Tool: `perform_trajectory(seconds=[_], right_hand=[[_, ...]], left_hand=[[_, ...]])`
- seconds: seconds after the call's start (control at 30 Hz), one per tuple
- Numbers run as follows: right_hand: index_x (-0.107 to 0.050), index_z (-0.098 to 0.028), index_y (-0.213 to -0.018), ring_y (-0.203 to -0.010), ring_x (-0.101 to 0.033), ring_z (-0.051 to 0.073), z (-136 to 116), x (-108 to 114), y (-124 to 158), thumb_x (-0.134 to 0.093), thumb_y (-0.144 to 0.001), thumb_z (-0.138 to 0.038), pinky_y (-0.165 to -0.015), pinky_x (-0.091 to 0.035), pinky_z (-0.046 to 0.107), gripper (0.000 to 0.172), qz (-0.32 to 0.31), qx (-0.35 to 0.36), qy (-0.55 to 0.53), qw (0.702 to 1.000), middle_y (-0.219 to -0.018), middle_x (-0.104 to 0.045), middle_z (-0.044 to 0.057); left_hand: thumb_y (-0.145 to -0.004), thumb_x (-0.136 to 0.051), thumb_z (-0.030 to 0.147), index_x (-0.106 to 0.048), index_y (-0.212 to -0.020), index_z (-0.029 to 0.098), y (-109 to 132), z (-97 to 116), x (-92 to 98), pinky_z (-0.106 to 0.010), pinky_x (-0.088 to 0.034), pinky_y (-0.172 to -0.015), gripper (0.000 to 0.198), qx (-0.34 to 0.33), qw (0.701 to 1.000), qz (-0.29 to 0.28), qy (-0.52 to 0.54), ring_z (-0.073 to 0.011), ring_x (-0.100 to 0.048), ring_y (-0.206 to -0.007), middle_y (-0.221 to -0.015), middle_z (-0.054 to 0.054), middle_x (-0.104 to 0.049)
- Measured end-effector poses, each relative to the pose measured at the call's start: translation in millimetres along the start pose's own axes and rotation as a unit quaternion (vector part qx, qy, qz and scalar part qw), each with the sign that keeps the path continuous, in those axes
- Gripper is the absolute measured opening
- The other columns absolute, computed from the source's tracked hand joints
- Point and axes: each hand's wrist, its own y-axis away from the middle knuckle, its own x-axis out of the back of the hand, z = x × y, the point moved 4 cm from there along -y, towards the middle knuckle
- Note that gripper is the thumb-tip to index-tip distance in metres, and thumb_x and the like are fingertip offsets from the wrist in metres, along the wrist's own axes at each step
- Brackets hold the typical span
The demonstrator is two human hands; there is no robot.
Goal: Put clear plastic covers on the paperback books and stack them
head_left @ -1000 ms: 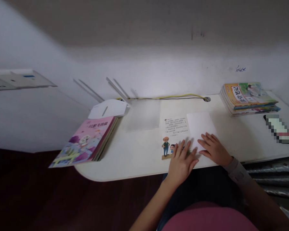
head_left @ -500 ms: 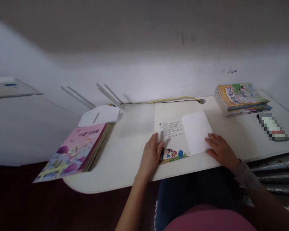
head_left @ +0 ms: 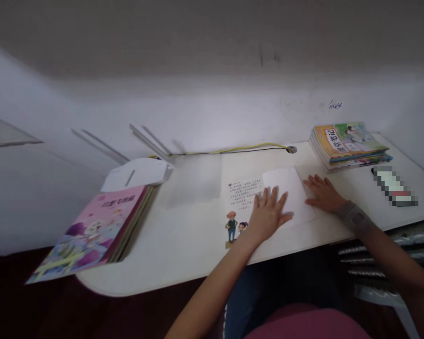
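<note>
An open picture book lies on the white desk in front of me. Its left page carries lines of print with cartoon figures below, and its right page is plain white. Across the book's middle my left hand rests with fingers spread, covering part of both pages. My right hand lies just right of the book, fingers stretched out, near the white page's outer edge. A grey band circles my right wrist. Neither hand grips anything.
A pile of books with a pink cover overhangs the desk's left edge. Behind it stands a white router with antennas. More books are stacked at the back right, near a phone. Yellow cable runs along the wall.
My left hand has moved from the book's left edge to its middle, uncovering a standing cartoon figure. My right hand has shifted slightly up, off the page's edge. The view has shifted a little.
</note>
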Motion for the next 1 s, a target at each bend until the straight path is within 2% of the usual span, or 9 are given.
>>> perform_trajectory(seconds=[0.07, 0.17, 0.4, 0.6, 0.9, 1.0], right_hand=[[-0.032, -0.018, -0.144, -0.138, -0.023, 0.035, 0.6, -2.5, -0.9, -0.045, -0.085, -0.061, -0.107, -0.021, 0.056, 0.074, 0.012, 0.005, 0.007, 1.000, -0.151, -0.028, 0.017], [-0.033, -0.019, -0.144, -0.138, -0.024, 0.036, -3.0, -4.1, 0.4, -0.045, -0.084, -0.064, -0.107, -0.022, 0.056, 0.076, 0.019, 0.010, 0.009, 1.000, -0.150, -0.029, 0.018], [-0.036, -0.021, -0.143, -0.138, -0.022, 0.038, -6.7, -1.7, 0.6, -0.045, -0.083, -0.067, -0.106, -0.020, 0.058, 0.076, 0.012, 0.019, 0.006, 1.000, -0.151, -0.027, 0.020], [-0.035, -0.021, -0.143, -0.138, -0.021, 0.039, -5.8, -4.4, 0.1, -0.040, -0.081, -0.071, -0.106, -0.019, 0.058, 0.080, 0.013, 0.024, 0.006, 1.000, -0.151, -0.027, 0.020], [-0.036, -0.020, -0.143, -0.138, -0.023, 0.038, -6.8, -2.3, 1.3, -0.041, -0.083, -0.068, -0.106, -0.020, 0.058, 0.077, 0.017, 0.026, 0.026, 0.999, -0.150, -0.028, 0.020], [-0.036, -0.021, -0.143, -0.138, -0.024, 0.037, -6.2, -4.0, 1.8, -0.041, -0.084, -0.067, -0.106, -0.020, 0.057, 0.075, 0.019, 0.022, 0.031, 0.999, -0.150, -0.027, 0.019]], left_hand=[[-0.085, -0.045, 0.060, -0.039, -0.141, 0.024, -18.8, 11.9, -7.6, -0.066, -0.023, -0.103, 0.067, -0.019, 0.999, -0.040, -0.004, -0.0427, -0.023, -0.137, -0.149, -0.017, -0.032], [-0.084, -0.041, 0.063, -0.039, -0.141, 0.022, -31.8, 14.0, -15.3, -0.066, -0.020, -0.104, 0.070, -0.034, 0.996, -0.079, -0.018, -0.0447, -0.021, -0.137, -0.149, -0.019, -0.032], [-0.087, -0.033, 0.064, -0.035, -0.143, 0.023, -33.2, 11.8, -19.0, -0.063, -0.019, -0.106, 0.069, -0.054, 0.994, -0.083, -0.036, -0.0415, -0.021, -0.138, -0.150, -0.016, -0.030], [-0.087, -0.029, 0.065, -0.030, -0.145, 0.023, -47.0, 18.3, -21.3, -0.062, -0.015, -0.108, 0.072, -0.069, 0.990, -0.119, -0.039, -0.0417, -0.017, -0.139, -0.152, -0.015, -0.024], [-0.087, -0.032, 0.064, -0.026, -0.146, 0.016, -49.8, 27.9, -26.1, -0.063, -0.012, -0.108, 0.076, -0.050, 0.993, -0.109, -0.013, -0.0392, -0.013, -0.140, -0.153, -0.018, -0.021], [-0.088, -0.031, 0.064, -0.021, -0.147, 0.017, -45.7, 18.0, -18.5, -0.057, -0.017, -0.110, 0.077, -0.043, 0.996, -0.078, 0.026, -0.0353, -0.012, -0.141, -0.154, -0.016, -0.017]])
